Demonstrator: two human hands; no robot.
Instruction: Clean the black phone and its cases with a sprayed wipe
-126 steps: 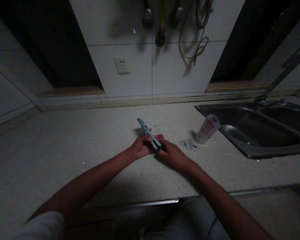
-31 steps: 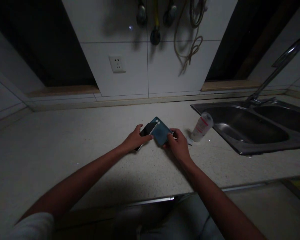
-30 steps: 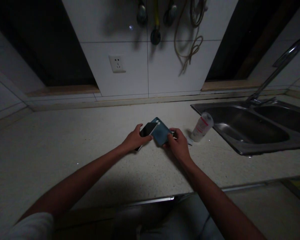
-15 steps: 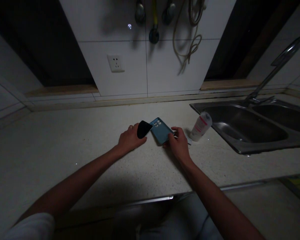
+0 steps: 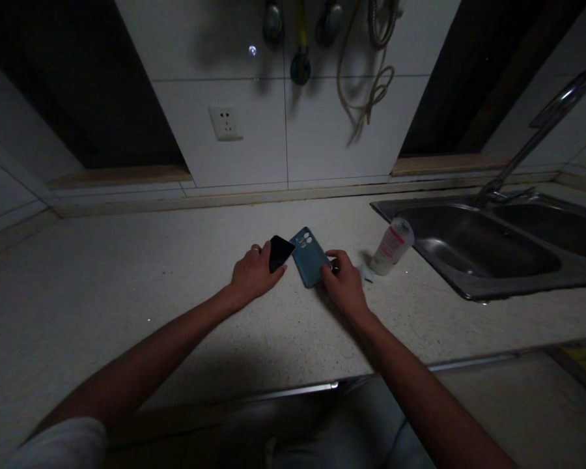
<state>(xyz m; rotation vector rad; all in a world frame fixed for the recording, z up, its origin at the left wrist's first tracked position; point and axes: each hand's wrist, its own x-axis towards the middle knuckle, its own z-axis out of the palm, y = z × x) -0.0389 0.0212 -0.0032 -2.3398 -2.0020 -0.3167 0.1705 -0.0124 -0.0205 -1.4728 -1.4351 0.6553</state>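
Observation:
My left hand (image 5: 254, 270) is closed around a smartphone (image 5: 280, 253), its black screen facing up. Pinched at its right edge by my right hand (image 5: 344, 280) is a blue-green phone case (image 5: 311, 262), with camera cutouts near its far end. The phone's far right corner lies close to the case's left edge; I cannot tell whether they touch. Just right of my right hand, a small pale scrap (image 5: 366, 273) lies on the counter. Beside it a clear plastic cup (image 5: 393, 246) with red print stands tilted in view.
The speckled white countertop (image 5: 200, 241) runs along a tiled wall with a power socket (image 5: 225, 123). A steel double sink (image 5: 478, 244) with a tall faucet (image 5: 532, 140) is at the right. Pipe fittings (image 5: 300, 68) and a looped cord (image 5: 366, 107) hang on the wall.
The phone case has shifted slightly left and turned flatter in my right hand. The pale scrap by the cup shows more. My left hand with the smartphone has barely moved.

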